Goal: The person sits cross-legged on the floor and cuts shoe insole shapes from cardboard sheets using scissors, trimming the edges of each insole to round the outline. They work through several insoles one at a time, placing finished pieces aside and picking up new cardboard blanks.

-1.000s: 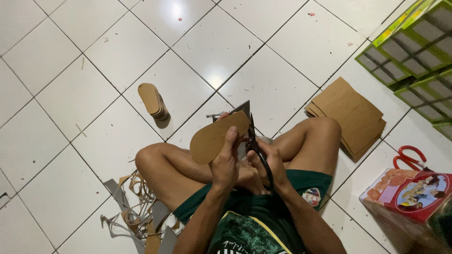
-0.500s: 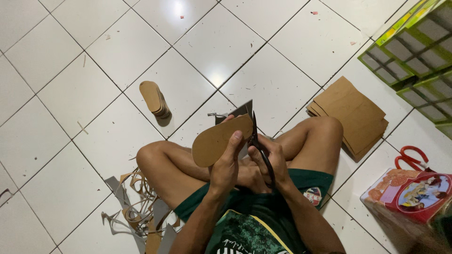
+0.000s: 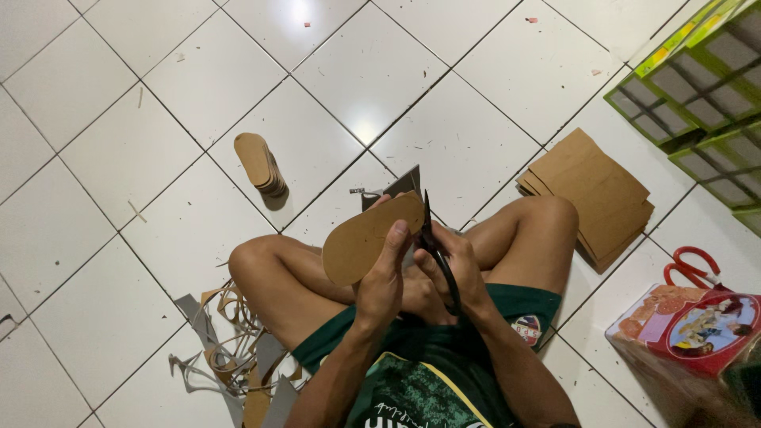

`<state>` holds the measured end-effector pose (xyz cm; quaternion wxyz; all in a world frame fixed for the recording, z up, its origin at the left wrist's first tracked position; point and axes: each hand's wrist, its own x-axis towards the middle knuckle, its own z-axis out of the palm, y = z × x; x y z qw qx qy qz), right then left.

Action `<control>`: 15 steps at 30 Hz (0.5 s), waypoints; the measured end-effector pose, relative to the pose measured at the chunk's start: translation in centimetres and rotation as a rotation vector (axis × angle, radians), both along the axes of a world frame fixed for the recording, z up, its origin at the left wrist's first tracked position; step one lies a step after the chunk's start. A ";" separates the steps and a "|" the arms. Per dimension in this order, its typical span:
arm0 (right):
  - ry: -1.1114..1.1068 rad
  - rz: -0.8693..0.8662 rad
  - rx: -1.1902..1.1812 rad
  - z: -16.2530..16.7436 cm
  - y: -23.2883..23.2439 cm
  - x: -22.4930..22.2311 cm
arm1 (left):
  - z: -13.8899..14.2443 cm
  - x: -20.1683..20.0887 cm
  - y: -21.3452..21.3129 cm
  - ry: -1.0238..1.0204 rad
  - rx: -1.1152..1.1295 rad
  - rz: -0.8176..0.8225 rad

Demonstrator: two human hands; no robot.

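- While the person sits cross-legged on the white tiled floor (image 3: 119, 158), the left hand (image 3: 382, 281) closes its fingers (image 3: 399, 235) on a tan sole-shaped cutout (image 3: 367, 238), held above the knees.
- The right hand (image 3: 456, 273) grips black scissors (image 3: 434, 242), blades touching the cutout's right edge; how far the blades stand open cannot be told.
- A stack of matching soles (image 3: 260, 162) stands ahead on the floor.
- Brown sheets (image 3: 594, 190) lie right of the knee.
- Trimmed scraps (image 3: 230, 341) lie by the left thigh.
- Red-handled scissors (image 3: 691, 265) rest near a colourful box (image 3: 697, 333).
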<state>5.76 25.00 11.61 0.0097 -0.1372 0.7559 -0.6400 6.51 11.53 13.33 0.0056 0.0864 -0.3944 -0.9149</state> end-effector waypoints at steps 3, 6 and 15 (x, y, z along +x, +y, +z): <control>-0.044 -0.016 -0.003 0.1 0.0 0.0 | -0.2 0.0 -0.2 0.000 0.010 -0.014; -0.016 -0.011 -0.039 0.1 0.1 0.0 | -0.2 -0.1 -0.5 -0.024 -0.011 -0.040; -0.081 -0.036 0.000 -0.7 0.6 0.5 | 0.7 -0.3 -1.2 -0.013 -0.058 -0.100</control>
